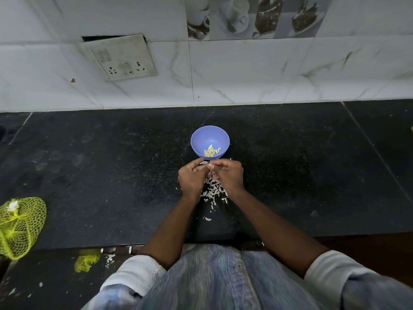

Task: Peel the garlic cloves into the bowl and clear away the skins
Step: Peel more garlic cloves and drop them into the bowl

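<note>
Skins [213,191] under both hands, whose curled fingers [209,166] pinch a clove just before the bowl [210,135]

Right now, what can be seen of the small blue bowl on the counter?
The small round blue bowl, seemingly matte plastic, stands upright on the black speckled stone counter, just beyond both hands. Several pale yellow peeled garlic cloves lie in its bottom. Neither hand visibly touches it; white garlic skins lie scattered nearer the person.

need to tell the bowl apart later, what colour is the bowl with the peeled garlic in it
The bowl is plain blue-purple, seen clearly in the head view.
</note>
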